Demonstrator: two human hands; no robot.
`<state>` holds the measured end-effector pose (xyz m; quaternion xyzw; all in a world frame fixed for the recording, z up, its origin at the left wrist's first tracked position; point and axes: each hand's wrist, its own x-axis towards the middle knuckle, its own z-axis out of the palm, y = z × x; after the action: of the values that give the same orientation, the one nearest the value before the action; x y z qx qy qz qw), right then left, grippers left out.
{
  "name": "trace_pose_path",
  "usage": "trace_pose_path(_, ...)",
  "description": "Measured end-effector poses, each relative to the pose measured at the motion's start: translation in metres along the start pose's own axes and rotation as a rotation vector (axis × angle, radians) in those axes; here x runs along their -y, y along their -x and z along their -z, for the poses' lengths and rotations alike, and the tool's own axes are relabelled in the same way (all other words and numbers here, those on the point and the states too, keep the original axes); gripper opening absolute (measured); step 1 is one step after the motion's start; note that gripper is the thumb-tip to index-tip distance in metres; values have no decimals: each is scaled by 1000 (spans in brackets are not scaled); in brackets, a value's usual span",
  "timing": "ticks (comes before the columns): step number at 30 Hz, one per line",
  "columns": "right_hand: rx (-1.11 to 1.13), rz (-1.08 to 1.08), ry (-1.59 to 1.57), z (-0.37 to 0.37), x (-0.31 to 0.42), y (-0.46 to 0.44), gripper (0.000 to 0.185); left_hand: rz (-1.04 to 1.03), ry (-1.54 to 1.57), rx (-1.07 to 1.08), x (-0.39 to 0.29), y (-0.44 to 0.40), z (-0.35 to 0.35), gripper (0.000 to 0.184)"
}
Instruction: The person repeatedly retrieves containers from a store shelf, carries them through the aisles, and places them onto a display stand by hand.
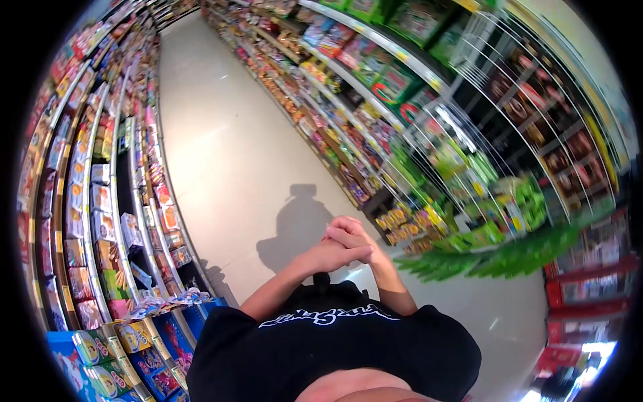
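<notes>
My two hands are clasped together in front of my chest, above the aisle floor. From the left side comes my left hand [333, 256], closed against the other one. My right hand [353, 232] lies over it with its fingers folded. No object shows in either hand, though the inner palms are hidden. Below them is the black shirt [335, 335] with white lettering that I wear.
Shelves of packaged goods [100, 201] line the left side. On the right stand more stocked shelves [321, 87] and a wire rack [495, 127] with green packets and a leafy green fringe [495, 258]. The pale floor [201, 114] carries my shadow [298, 224].
</notes>
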<state>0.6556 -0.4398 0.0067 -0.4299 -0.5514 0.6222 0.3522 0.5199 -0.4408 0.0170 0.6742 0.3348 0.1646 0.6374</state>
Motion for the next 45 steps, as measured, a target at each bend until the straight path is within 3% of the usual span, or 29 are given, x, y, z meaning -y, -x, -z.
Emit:
trace_pose_path(6,355,-139,-20,-33,21,-126,28,116,264,-421,15,10,93,69)
trace_pose_path(7,404,43,73,-46,8,-156,33,90,305,-471,34,9,113,71)
trace_pose_path(11,583,-200,27,-88,23,-255,34,-10,233,-691,104,7,197,74)
trace_pose_path(16,678,-28,275,-143,37,-401,33,-92,334,-887,113,13,337,67)
trace_pose_path(19,697,197,323,-160,67,-487,31,-223,185,-1023,115,-8,425,58)
trace_pose_path(23,603,61,288,-189,109,-582,22,-237,73,-1060,94,-15,534,54)
trace_pose_path(26,602,-7,133,-198,112,-638,24,-171,226,-933,97,-23,596,52)
trace_pose_path(27,607,84,219,-197,103,-657,23,-130,166,-957,104,-28,609,51)
trace_pose_path(30,581,-86,214,-208,79,-707,24,-87,186,-1012,137,-42,645,51)
trace_pose_path(31,590,-228,27,-213,67,-726,26,-140,162,-985,155,-49,662,51)
trace_pose_path(34,508,-289,119,-223,68,-784,26,-148,236,-1006,188,-70,714,57)
trace_pose_path(38,567,-355,-150,-237,30,-904,31,-49,31,-1010,228,-92,822,63)
trace_pose_path(41,618,-335,-121,-262,74,-997,31,-130,127,-1053,209,-97,924,47)
trace_pose_path(44,633,-65,60,-283,115,-1091,37,-144,108,-1041,197,-100,1022,47)
trace_pose_path(45,685,149,153,-287,126,-1119,45,-154,115,-1045,179,-98,1051,47)
